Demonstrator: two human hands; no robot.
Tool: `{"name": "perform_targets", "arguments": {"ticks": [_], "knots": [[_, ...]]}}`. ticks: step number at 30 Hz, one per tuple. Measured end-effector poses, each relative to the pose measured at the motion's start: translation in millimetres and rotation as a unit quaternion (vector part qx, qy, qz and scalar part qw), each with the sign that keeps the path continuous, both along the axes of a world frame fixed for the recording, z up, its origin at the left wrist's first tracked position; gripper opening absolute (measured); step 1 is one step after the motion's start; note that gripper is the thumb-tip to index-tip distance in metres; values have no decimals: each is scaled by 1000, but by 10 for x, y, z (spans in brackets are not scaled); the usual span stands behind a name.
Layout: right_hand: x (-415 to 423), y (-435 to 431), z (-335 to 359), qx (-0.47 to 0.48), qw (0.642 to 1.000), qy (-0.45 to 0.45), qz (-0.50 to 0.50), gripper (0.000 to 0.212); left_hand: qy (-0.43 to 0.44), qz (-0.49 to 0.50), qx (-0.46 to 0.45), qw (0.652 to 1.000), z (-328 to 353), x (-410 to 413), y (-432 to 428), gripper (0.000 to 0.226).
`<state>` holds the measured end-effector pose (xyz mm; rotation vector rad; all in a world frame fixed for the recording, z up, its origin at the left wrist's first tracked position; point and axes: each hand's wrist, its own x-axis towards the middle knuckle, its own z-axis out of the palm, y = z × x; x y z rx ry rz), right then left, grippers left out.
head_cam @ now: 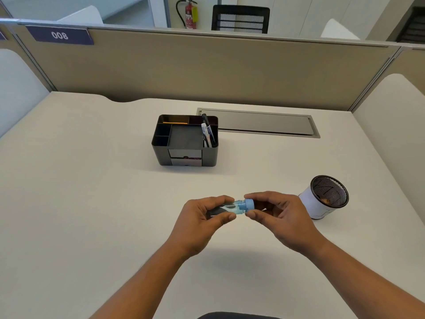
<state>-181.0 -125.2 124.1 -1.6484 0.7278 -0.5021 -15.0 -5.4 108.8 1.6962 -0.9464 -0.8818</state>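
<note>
Holding a small blue tube [232,207] level above the counter [92,180], the person splits the work between two hands. The left hand [202,217] has its fingers [220,200] clamped round the darker body, seemingly to steady it. The right hand [282,215] pinches the blue cap [249,204] at the tube's end, probably to twist or pull it. A black organiser [161,155] sits well beyond the fingers, and a mesh cup [308,201] just to their right.

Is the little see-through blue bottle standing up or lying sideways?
Sideways. The small clear blue bottle lies level: left hand grips its body, right hand pinches its blue cap.
</note>
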Motion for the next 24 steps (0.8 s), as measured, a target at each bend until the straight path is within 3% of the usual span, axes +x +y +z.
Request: {"name": "perform_targets", "arguments": {"ticks": [5, 10, 17, 24], "knots": [[49, 24, 13, 86, 996, -13, -13, 24, -97, -17, -65, 993, 28, 20, -6, 30], [72, 35, 32, 96, 995, -7, -17, 23, -167, -28, -118, 978, 56, 40, -11, 31], [79, 1, 77, 46, 999, -1, -15, 32, -113, -7, -96, 989, 58, 38, -38, 28], [78, -25, 116, 10, 1000, 11, -1, 28, -102, -7, -92, 991, 63, 17, -54, 27]]}}
